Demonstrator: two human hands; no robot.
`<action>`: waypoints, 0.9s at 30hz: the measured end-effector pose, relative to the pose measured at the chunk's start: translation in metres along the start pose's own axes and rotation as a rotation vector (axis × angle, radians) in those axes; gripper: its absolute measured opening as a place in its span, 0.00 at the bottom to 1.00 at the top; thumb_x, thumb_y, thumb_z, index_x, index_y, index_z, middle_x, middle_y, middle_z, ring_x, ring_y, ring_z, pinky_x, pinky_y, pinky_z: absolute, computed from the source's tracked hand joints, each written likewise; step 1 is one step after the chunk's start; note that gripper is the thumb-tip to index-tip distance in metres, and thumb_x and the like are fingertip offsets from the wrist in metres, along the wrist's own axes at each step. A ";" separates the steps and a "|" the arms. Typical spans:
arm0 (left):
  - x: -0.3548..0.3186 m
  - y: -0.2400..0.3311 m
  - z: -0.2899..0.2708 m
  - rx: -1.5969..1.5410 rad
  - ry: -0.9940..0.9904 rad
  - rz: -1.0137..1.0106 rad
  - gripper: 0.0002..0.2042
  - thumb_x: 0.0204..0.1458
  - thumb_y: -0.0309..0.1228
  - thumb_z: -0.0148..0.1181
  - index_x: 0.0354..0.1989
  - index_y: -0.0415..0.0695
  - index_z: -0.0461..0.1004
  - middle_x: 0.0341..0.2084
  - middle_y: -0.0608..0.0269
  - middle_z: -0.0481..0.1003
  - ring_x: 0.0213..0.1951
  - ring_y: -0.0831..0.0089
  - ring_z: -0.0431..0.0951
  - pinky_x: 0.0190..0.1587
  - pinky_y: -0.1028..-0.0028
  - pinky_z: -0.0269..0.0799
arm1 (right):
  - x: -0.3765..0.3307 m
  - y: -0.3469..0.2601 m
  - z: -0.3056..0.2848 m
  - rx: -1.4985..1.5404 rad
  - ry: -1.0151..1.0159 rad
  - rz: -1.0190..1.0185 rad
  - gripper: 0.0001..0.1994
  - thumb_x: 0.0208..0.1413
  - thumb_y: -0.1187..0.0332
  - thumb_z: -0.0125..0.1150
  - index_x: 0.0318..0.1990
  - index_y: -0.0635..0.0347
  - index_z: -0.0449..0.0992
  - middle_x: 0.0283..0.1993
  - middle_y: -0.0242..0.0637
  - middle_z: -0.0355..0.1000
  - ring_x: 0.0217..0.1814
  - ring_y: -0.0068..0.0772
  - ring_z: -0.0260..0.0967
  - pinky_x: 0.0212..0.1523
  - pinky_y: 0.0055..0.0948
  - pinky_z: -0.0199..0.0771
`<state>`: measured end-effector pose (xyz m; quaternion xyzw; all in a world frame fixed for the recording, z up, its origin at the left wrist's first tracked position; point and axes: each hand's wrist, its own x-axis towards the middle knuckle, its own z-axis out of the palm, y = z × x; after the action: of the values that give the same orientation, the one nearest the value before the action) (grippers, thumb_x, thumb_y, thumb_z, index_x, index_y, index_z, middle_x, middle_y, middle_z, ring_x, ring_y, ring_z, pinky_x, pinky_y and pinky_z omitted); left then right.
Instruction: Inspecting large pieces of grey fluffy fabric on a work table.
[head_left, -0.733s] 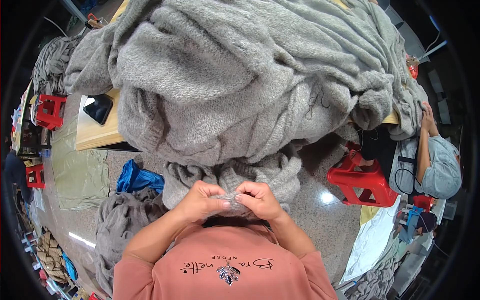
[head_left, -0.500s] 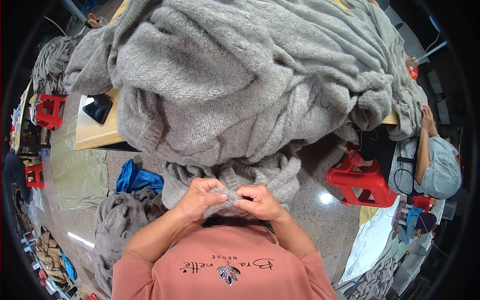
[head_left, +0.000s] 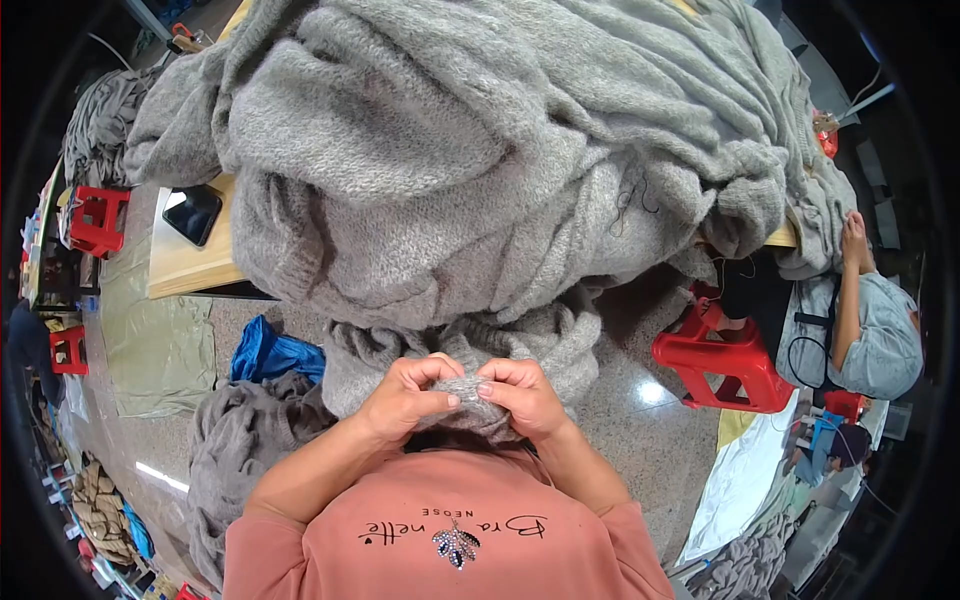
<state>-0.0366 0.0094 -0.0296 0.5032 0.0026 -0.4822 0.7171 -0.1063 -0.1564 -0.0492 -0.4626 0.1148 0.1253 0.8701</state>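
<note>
Close to my body, a grey knitted garment (head_left: 480, 398) lies bunched in my lap. My left hand (head_left: 412, 392) pinches its edge between thumb and fingers. A short way to the right, my right hand (head_left: 522, 396) grips the same edge, thumb on top, with a narrow strip of knit stretched between the two thumbs. Beyond my hands, a big heap of grey knit fabric (head_left: 400, 170) covers most of the table and hangs over its front edge. Dark loose threads (head_left: 637, 197) lie on that heap.
A black phone (head_left: 192, 214) rests on the wooden table (head_left: 170, 268). Blue cloth (head_left: 275, 350) and dark grey knitwear (head_left: 245, 430) lie at my left. On the right stands a red plastic stool (head_left: 725, 360), near a co-worker (head_left: 880, 325) touching the fabric. More red stools (head_left: 98, 220) stand at far left.
My hands have moved slightly apart and turned, so more of the knit edge shows between the thumbs. My right hand has shifted a little to the right. Both keep their grip.
</note>
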 end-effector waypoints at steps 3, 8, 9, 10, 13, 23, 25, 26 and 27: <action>-0.002 -0.004 -0.001 0.100 -0.003 0.014 0.02 0.43 0.20 0.56 0.26 0.38 0.70 0.21 0.69 0.71 0.23 0.85 0.67 0.26 0.83 0.63 | -0.004 -0.007 0.001 -0.177 -0.023 0.024 0.04 0.50 0.75 0.53 0.27 0.66 0.71 0.21 0.25 0.65 0.22 0.11 0.55 0.20 0.16 0.55; -0.008 -0.001 0.008 0.280 0.042 -0.103 0.01 0.46 0.22 0.54 0.27 0.38 0.70 0.21 0.73 0.68 0.23 0.89 0.63 0.23 0.85 0.58 | -0.004 -0.009 0.010 -0.580 -0.009 -0.201 0.04 0.48 0.75 0.53 0.25 0.66 0.70 0.20 0.29 0.64 0.22 0.15 0.57 0.20 0.20 0.58; -0.007 -0.006 0.007 0.352 0.046 -0.064 0.01 0.46 0.22 0.54 0.27 0.38 0.70 0.20 0.74 0.68 0.23 0.89 0.63 0.22 0.85 0.57 | -0.003 -0.008 0.011 -0.684 0.020 -0.307 0.04 0.48 0.75 0.53 0.24 0.66 0.69 0.20 0.30 0.64 0.22 0.16 0.58 0.21 0.21 0.59; -0.006 -0.009 0.007 0.424 0.050 -0.024 0.01 0.46 0.22 0.54 0.27 0.38 0.70 0.20 0.74 0.67 0.22 0.89 0.62 0.22 0.86 0.56 | -0.003 -0.004 0.012 -0.684 0.019 -0.307 0.04 0.48 0.75 0.53 0.24 0.66 0.69 0.20 0.30 0.64 0.22 0.16 0.58 0.21 0.21 0.59; -0.004 -0.010 0.013 0.440 0.062 -0.094 0.01 0.45 0.21 0.55 0.25 0.38 0.70 0.18 0.75 0.66 0.22 0.90 0.61 0.22 0.85 0.55 | -0.002 0.006 0.012 -0.649 0.050 -0.279 0.04 0.48 0.75 0.53 0.24 0.65 0.69 0.19 0.29 0.64 0.22 0.16 0.58 0.21 0.21 0.59; -0.003 -0.010 0.003 0.181 0.091 -0.102 0.04 0.43 0.22 0.59 0.28 0.37 0.74 0.23 0.69 0.73 0.25 0.86 0.68 0.30 0.84 0.64 | -0.002 0.004 0.009 -0.566 0.063 -0.161 0.03 0.48 0.75 0.53 0.25 0.65 0.69 0.19 0.32 0.65 0.21 0.21 0.60 0.22 0.23 0.60; -0.003 -0.019 0.010 0.152 0.064 -0.095 0.04 0.43 0.22 0.58 0.28 0.37 0.74 0.23 0.69 0.73 0.25 0.86 0.68 0.28 0.84 0.64 | 0.000 0.010 0.013 -0.649 0.083 -0.286 0.03 0.48 0.75 0.53 0.25 0.65 0.69 0.19 0.34 0.65 0.20 0.25 0.61 0.22 0.25 0.60; -0.004 -0.021 0.012 0.123 0.034 -0.088 0.04 0.44 0.22 0.57 0.28 0.37 0.74 0.23 0.69 0.73 0.24 0.86 0.68 0.27 0.84 0.64 | 0.001 0.011 0.015 -0.780 0.093 -0.370 0.03 0.47 0.75 0.54 0.25 0.65 0.69 0.20 0.36 0.65 0.20 0.30 0.62 0.22 0.26 0.61; -0.003 -0.020 0.011 0.123 0.029 -0.091 0.04 0.44 0.22 0.57 0.28 0.37 0.74 0.23 0.69 0.73 0.24 0.86 0.68 0.27 0.84 0.64 | 0.003 0.013 0.014 -0.912 0.109 -0.454 0.04 0.45 0.75 0.55 0.25 0.65 0.69 0.20 0.38 0.64 0.20 0.34 0.63 0.22 0.28 0.62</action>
<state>-0.0579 0.0030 -0.0369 0.5527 0.0060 -0.5062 0.6620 -0.1064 -0.1375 -0.0522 -0.8145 -0.0097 -0.0540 0.5776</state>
